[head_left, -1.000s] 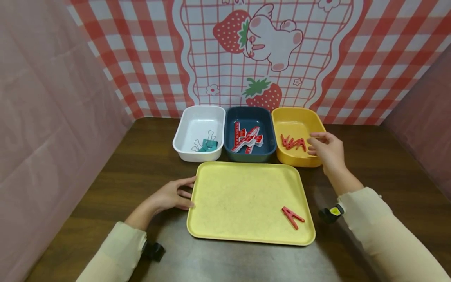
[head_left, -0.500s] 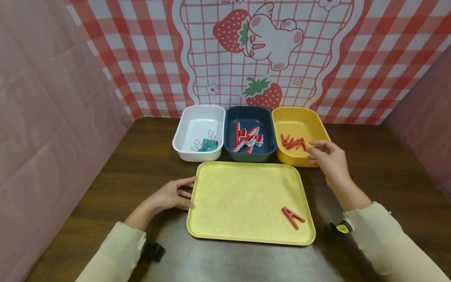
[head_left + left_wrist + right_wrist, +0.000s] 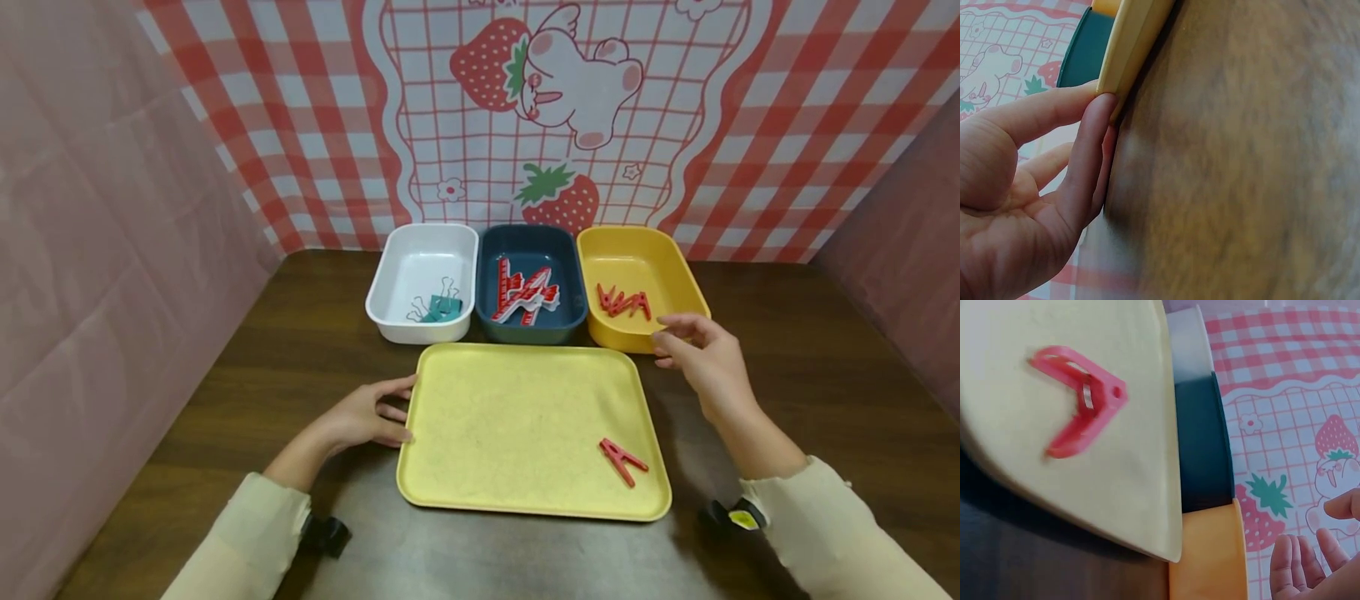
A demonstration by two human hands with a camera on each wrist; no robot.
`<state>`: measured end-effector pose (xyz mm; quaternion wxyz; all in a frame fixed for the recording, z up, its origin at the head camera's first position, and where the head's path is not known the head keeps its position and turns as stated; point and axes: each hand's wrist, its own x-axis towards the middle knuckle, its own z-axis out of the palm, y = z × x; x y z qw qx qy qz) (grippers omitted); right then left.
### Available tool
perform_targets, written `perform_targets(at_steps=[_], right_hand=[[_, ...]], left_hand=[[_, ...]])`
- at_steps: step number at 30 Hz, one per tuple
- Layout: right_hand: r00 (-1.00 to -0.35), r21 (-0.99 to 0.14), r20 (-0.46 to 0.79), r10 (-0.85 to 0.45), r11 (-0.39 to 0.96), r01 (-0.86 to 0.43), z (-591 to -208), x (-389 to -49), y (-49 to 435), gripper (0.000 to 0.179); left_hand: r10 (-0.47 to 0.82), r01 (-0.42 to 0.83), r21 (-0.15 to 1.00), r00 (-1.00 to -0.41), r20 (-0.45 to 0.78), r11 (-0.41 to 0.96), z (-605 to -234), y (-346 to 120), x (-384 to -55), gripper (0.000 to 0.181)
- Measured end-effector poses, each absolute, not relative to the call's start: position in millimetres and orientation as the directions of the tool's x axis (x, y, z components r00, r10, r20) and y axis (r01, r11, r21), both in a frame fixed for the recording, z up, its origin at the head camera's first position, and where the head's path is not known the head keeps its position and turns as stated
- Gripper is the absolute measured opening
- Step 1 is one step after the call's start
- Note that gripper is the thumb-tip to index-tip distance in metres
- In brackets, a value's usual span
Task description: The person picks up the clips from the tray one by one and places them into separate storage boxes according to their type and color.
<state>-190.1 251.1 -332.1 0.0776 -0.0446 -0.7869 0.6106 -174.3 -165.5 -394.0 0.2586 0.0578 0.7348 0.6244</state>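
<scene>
A yellow tray lies flat in the head view, with a red clothespin at its right front. My left hand rests its fingertips against the tray's left rim; in the left wrist view the thumb and a finger touch the edge. At the front right corner of the yellow bin is my right hand, its fingers loosely bent with nothing visible between them. Several red clothespins lie inside that bin. In the right wrist view, the right hand's fingers stand apart from the thumb.
To the left of the yellow bin stand a navy bin with several red-and-white printed strips and a white bin with teal binder clips. A checked cloth hangs behind the wooden table.
My right hand has drawn back toward me, from over the yellow bin's right side to its front corner. The left hand, tray and clothespins stay where they were.
</scene>
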Motion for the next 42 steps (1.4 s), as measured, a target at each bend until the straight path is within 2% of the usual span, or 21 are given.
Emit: perform_targets(at_steps=[5,11,17,21,25,29,35,42], right_hand=[[-0.986,-0.95,0.094,0.136,0.308,-0.048,-339.9,-180.3,250.0,0.009],[-0.99,-0.953,0.087,0.114,0.298,-0.049,-346.7,-171.8,251.8,0.01],[-0.992,-0.95,0.06,0.113,0.311,-0.022,-359.0,-166.9,254.7,0.022],[-0.993,-0.941,0.052,0.104,0.338,-0.014,-363.5,-162.0,255.4,0.022],[-0.996,-0.921,0.079,0.046,0.386,-0.055,-359.4,-154.1,253.3,0.029],[-0.999,-0.908,0.043,0.006,0.417,-0.036,-359.1,-149.8,251.6,0.038],[-0.997,-0.878,0.02,-0.071,0.475,-0.052,-366.4,-147.0,251.1,0.043],[-0.969,-0.833,0.051,-0.243,0.524,-0.176,-376.1,-144.6,251.8,0.046]], left_hand=[[0.403,-0.244,0.946,-0.86,-0.312,0.212,-394.8,-165.4,-175.0,0.084],[0.397,-0.243,0.944,-0.862,-0.315,0.222,-394.9,-165.5,-175.4,0.084],[0.392,-0.245,0.943,-0.863,-0.318,0.227,-395.9,-166.0,-175.7,0.084],[0.394,-0.245,0.942,-0.862,-0.32,0.23,-396.3,-165.9,-175.9,0.084],[0.391,-0.242,0.941,-0.863,-0.319,0.235,-396.6,-166.1,-176.1,0.084],[0.396,-0.24,0.944,-0.863,-0.314,0.225,-396.3,-166.1,-175.8,0.084],[0.394,-0.246,0.943,-0.862,-0.319,0.226,-394.6,-165.7,-175.0,0.084],[0.391,-0.25,0.94,-0.861,-0.326,0.234,-393.4,-165.2,-174.6,0.084]])
